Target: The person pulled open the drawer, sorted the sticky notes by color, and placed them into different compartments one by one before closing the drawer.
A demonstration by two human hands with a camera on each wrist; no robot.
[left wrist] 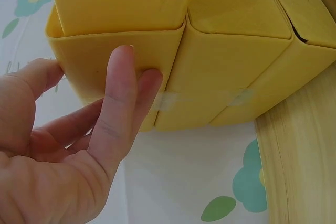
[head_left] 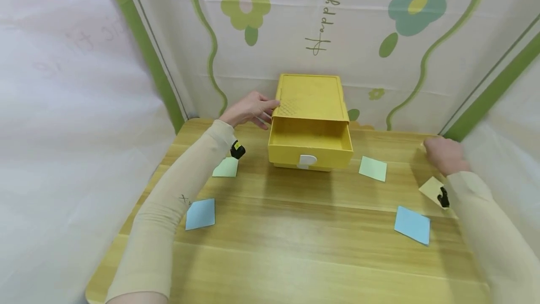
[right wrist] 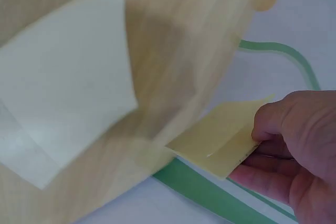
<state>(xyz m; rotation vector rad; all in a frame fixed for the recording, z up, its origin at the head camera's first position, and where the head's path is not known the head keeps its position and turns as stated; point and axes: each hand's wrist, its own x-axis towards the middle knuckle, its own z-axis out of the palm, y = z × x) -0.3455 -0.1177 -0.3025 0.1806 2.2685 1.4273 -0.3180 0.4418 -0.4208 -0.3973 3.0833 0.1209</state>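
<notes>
A yellow drawer unit (head_left: 312,95) stands at the back of the table with its top drawer (head_left: 310,155) pulled out, and nothing shows inside the drawer. My left hand (head_left: 252,109) rests against the unit's left side near the top, its fingers fairly straight. In the left wrist view the fingertips (left wrist: 122,59) lie on the yellow side wall, where tape bridges the stacked sections. At the table's far right corner is my right hand (head_left: 446,155). In the right wrist view it pinches a yellow sticky note (right wrist: 220,137) between thumb and fingers; the head view hides this note.
Green notes lie left (head_left: 226,167) and right (head_left: 373,169) of the unit. Blue notes lie nearer the front, left (head_left: 200,214) and right (head_left: 412,225). A pale yellow note (head_left: 432,188) sits by my right wrist. A flower-printed curtain (head_left: 278,60) hangs behind the table (head_left: 295,229).
</notes>
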